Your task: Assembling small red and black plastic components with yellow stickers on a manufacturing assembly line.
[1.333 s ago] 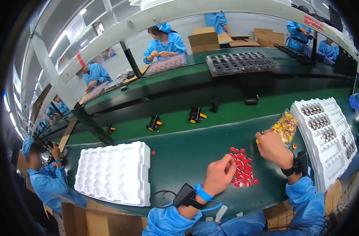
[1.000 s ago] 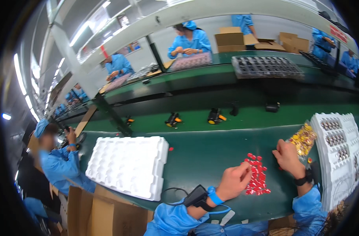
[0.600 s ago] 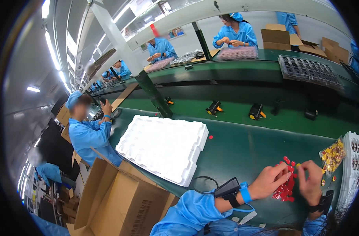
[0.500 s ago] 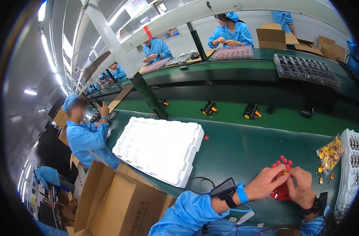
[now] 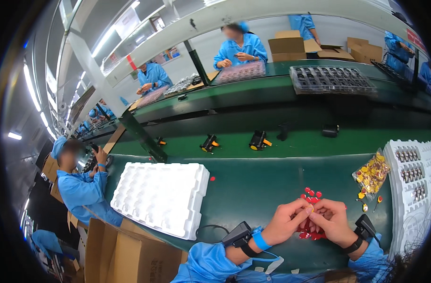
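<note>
My left hand and my right hand meet fingertip to fingertip just above the bench. Pinched between their thumbs and forefingers is a small yellow round part, mostly covered by the fingers. Under and behind the hands lies a loose pile of small flat red pieces, partly hidden by my palms. Right of my right hand, a few yellow-and-red parts with thin metal ends lie loose beside a clear plastic bag full of similar ones.
A white tray holding rows of metal parts stands at the right edge. Left on the green bench lies a large white moulded tray; an open carton is below it. Black-and-orange assemblies sit on the belt beyond. Co-workers surround the lines.
My view has turned rightward, so the surroundings shift left. My hands have drawn into a more even fingertip pinch, with the right hand's fingers now bent in toward the left's.
</note>
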A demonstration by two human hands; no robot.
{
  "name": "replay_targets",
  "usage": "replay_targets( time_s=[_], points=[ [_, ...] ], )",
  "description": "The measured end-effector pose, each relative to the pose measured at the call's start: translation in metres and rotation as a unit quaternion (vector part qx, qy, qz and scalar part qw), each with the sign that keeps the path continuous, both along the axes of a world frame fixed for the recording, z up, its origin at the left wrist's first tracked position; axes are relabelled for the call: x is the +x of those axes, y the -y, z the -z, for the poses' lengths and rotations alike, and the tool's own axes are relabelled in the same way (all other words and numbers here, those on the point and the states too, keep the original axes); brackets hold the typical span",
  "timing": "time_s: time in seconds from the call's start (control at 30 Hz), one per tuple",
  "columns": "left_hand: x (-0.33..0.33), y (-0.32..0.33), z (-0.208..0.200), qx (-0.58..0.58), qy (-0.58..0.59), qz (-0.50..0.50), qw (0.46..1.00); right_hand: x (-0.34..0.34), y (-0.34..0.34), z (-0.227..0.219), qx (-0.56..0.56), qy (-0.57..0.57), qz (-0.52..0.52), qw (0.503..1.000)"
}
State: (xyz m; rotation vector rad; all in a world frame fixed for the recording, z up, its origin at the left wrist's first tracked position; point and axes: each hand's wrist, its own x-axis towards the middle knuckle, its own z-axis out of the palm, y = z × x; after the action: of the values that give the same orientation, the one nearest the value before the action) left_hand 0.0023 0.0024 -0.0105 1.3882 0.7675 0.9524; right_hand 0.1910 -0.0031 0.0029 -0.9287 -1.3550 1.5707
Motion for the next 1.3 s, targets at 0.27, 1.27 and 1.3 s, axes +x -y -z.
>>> replay_targets(
  time_s=[0.27, 1.27, 1.3],
  points=[
    [-0.005, 0.002, 0.0, -0.043, 0.028, 0.033, 0.998, 0.011, -0.004, 0.001, -0.089, -0.137, -0.001, 0.986],
    [0.016, 0.004, 0.011, 0.286, -0.088, -0.15, 0.942, 0.009, -0.005, 0.007, -0.137, -0.176, 0.028, 0.974],
    [0.01, 0.006, 0.012, 0.288, -0.109, -0.157, 0.938, 0.004, -0.008, 0.006, -0.145, -0.187, 0.024, 0.971]
  ],
)
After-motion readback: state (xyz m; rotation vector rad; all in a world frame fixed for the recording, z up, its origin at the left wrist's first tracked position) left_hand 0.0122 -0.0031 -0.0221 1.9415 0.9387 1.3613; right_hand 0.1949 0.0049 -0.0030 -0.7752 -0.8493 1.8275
